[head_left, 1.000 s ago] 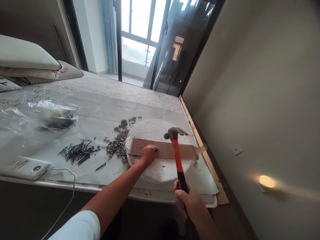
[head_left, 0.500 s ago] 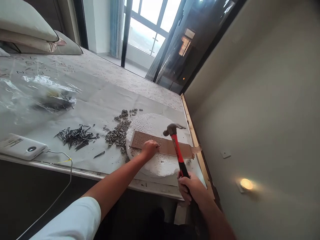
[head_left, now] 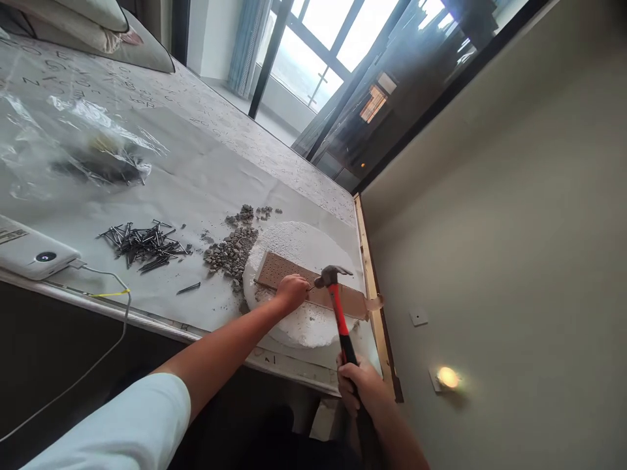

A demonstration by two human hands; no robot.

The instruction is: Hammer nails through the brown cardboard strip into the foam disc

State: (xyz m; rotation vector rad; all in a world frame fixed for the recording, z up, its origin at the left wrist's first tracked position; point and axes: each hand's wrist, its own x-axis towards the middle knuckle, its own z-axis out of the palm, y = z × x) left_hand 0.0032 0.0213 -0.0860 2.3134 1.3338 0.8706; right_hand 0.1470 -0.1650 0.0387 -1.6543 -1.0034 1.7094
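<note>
My left hand (head_left: 292, 292) rests on a brown board (head_left: 281, 269) dotted with rows of small holes, its fingers pinching a nail (head_left: 311, 288). In my right hand (head_left: 361, 384) is the black-and-red handle of a claw hammer (head_left: 337, 310). The hammer's head is close beside the nail, over the board; whether they touch I cannot tell. Under the board lies a round white slab (head_left: 306, 238) with a crumbly, foam-like surface. Clear tape (head_left: 375, 303) sticks out at the board's right end.
Grey gravel (head_left: 232, 251) is heaped left of the slab. Further left are a pile of nails (head_left: 147, 245), one loose nail (head_left: 189, 288), a plastic bag (head_left: 105, 147) and a white power bank (head_left: 36, 251) with a cable. A wooden strip (head_left: 369, 254) runs along the right wall.
The hammer head has come down toward the nail in my left hand. My left hand stays at the same place on the board. The whole view has tilted slightly.
</note>
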